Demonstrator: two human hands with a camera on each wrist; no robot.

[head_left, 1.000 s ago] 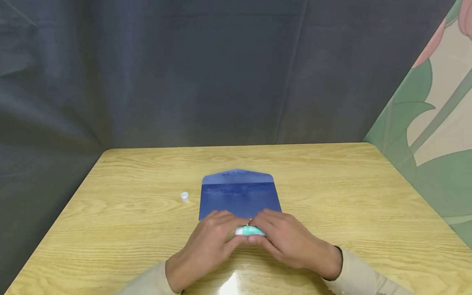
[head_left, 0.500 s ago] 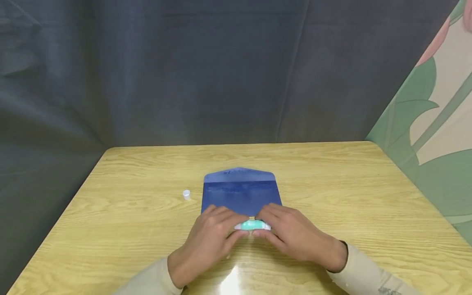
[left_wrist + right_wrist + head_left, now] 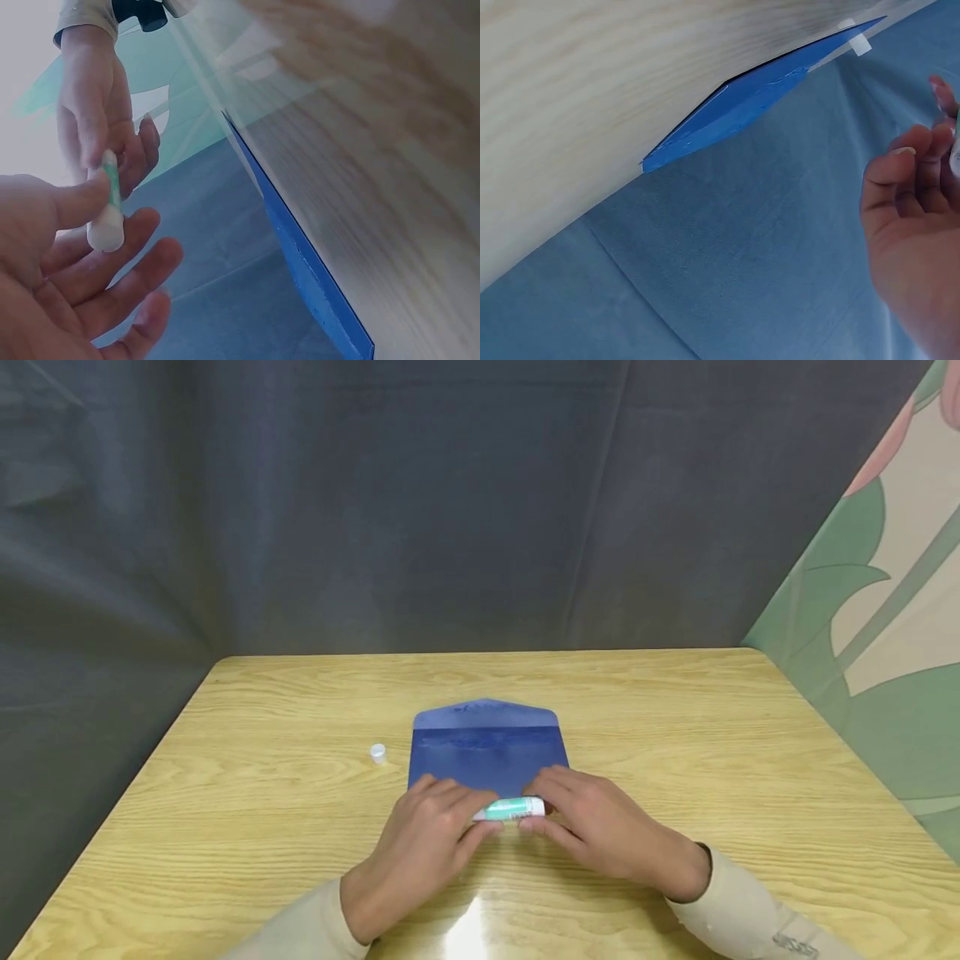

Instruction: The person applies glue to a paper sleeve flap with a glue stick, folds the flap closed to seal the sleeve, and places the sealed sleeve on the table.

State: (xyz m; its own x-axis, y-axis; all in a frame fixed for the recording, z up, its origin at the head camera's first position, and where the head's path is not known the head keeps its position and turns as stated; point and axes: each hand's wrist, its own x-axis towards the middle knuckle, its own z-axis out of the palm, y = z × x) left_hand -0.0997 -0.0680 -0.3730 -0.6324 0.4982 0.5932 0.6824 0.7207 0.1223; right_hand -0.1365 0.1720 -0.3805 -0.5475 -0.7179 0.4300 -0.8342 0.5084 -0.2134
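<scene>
A small white and teal glue stick (image 3: 510, 809) lies sideways between both hands, just above the near edge of a blue envelope (image 3: 487, 756). My left hand (image 3: 427, 835) pinches its left part between thumb and fingers; the left wrist view shows its rounded white end (image 3: 106, 232) there. At the other end, the thumb and curled fingers of my right hand (image 3: 607, 831) hold the stick. Only a sliver of it appears in the right wrist view, beside the right hand (image 3: 922, 247). The envelope lies with its flap raised toward the back, and the flap carries smeared marks.
A little white cap (image 3: 378, 752) stands on the wood-grain table (image 3: 262, 810), left of the envelope. Dark cloth (image 3: 420, 510) hangs behind and to the left. A flower-patterned surface (image 3: 900, 635) borders the right side.
The glue stick has turned about its length and shifted between the fingers, now showing printed lettering and its white right end. Both hands have risen slightly in view; envelope and cap stay put.
</scene>
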